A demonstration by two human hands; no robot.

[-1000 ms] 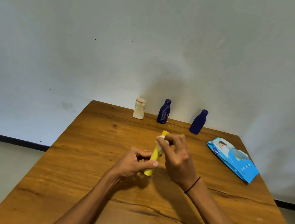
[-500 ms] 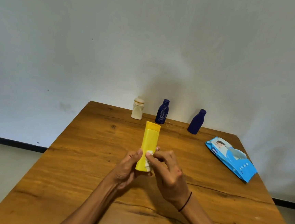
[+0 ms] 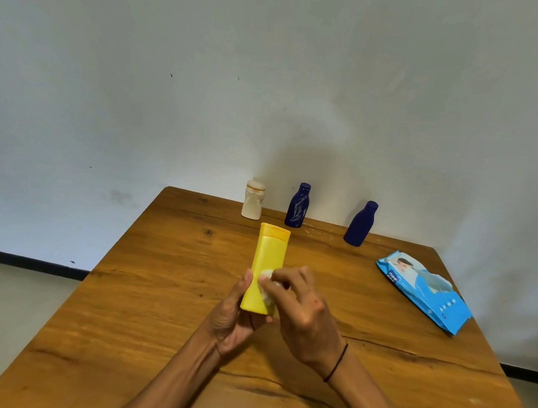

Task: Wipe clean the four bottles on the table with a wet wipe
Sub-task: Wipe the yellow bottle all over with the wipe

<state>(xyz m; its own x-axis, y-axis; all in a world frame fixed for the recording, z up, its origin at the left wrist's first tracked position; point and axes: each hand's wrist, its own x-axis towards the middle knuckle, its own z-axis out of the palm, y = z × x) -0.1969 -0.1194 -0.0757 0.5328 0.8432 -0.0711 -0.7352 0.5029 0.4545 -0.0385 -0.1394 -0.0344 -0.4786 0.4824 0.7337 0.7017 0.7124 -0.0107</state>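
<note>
since a second ago the yellow bottle point(image 3: 267, 268) has turned its broad face up, so the wet wipe point(image 3: 266, 289) meets flat plastic. left hand point(image 3: 235, 318) grips its base; right hand point(image 3: 301, 307) pinches the wipe (crumpled small). bare table point(image 3: 156, 291) lies all round, far bottles well apart.

Both forearms reach forward and angle in toward each other over the bench point(image 3: 156, 291). The left hand point(image 3: 235, 318) is cupped, thumb pointing up, its grip wrapped round the lower end of the yellow bottle point(image 3: 267, 268). The right hand point(image 3: 303, 314), a dark band at its wrist, pinches a wet wipe point(image 3: 267, 283) between curled fingertips against the bottle's face.
</note>
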